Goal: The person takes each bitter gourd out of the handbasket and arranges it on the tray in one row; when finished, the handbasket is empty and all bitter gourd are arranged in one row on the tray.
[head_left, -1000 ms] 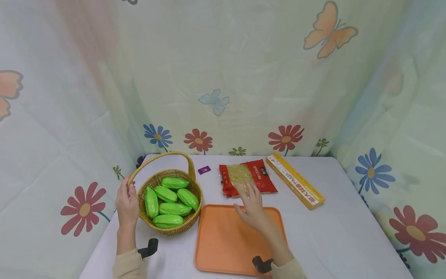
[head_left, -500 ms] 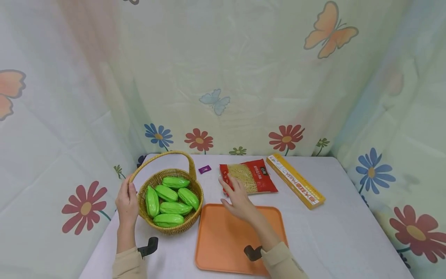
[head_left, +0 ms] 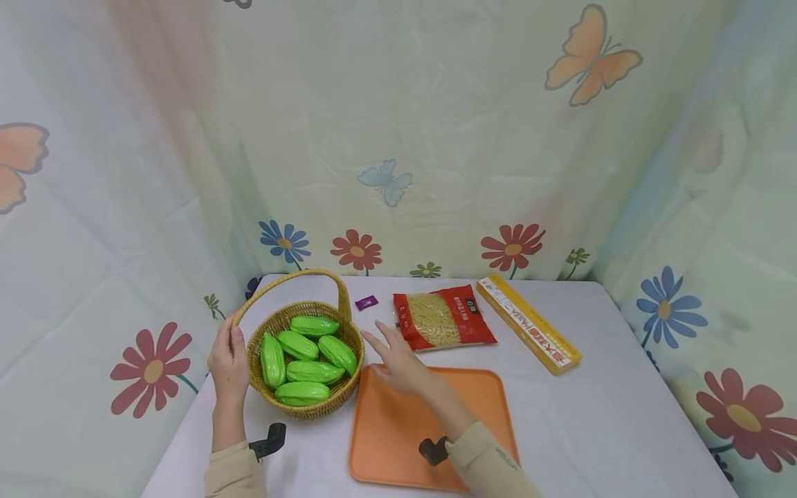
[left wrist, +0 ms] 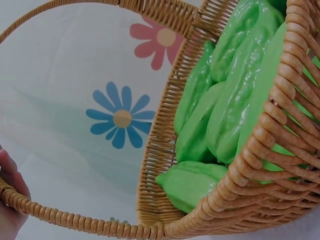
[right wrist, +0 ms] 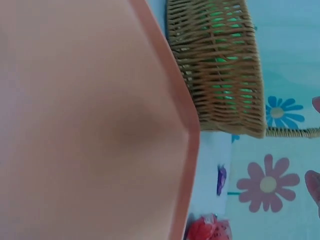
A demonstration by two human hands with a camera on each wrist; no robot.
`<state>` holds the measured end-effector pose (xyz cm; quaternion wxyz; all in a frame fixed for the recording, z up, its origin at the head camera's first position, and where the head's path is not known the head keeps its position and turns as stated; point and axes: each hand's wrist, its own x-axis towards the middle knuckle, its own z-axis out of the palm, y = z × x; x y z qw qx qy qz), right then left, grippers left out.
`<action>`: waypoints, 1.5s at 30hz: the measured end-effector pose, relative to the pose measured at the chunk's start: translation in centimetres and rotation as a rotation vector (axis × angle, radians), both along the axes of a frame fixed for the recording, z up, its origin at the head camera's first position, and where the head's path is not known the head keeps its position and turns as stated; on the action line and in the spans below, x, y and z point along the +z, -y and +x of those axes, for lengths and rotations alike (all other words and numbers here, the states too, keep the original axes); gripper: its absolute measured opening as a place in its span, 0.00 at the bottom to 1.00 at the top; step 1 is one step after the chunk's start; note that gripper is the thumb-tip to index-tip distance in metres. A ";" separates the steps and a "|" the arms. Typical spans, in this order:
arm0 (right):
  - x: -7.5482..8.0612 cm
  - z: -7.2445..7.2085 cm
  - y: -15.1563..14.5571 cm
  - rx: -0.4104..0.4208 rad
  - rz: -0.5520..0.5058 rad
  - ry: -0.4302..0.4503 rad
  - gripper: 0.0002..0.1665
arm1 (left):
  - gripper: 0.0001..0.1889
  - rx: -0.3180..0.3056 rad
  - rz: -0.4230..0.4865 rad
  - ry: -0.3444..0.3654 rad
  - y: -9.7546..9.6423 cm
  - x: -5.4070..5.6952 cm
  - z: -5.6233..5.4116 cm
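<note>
A round wicker basket [head_left: 339,401] stands at the left of the table, filled with several glossy green, bumpy bitter melons [head_left: 313,372]. My left hand [head_left: 228,363] grips the left side of its arched handle [head_left: 292,275]; the left wrist view shows the fingers [left wrist: 17,187] at the handle's edge. My right hand [head_left: 401,363] hovers over the far left part of an orange tray [head_left: 429,477], fingers spread and pointing at the basket's right rim, holding nothing. Only two fingertips [right wrist: 314,186] of it show in the right wrist view.
Behind the tray lies a red bag of pasta [head_left: 443,318], with a yellow pasta box [head_left: 529,324] slanting to its right. A small purple packet [head_left: 366,302] lies just behind the basket's right side. A flowered curtain [head_left: 423,138] encloses the table [head_left: 598,429].
My right hand has moved left, from in front of the pasta bag towards the basket's right rim. My left hand keeps its grip on the handle, and the basket stays in place.
</note>
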<state>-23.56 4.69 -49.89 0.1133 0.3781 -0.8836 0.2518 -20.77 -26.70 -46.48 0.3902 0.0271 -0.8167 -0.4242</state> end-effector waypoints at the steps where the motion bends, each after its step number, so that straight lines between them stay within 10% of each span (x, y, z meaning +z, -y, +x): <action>1: -0.1 0.0 0.3 0.011 0.007 0.003 0.37 | 0.17 0.000 0.001 0.000 0.0 0.0 0.0; 29: -0.3 -1.0 7.3 0.128 0.415 0.018 0.29 | 0.19 -0.004 0.087 0.050 -0.3 0.1 -0.3; 45: -1.7 -0.7 9.7 0.233 0.420 0.110 0.26 | 0.17 0.018 0.081 0.040 -0.1 -0.1 0.0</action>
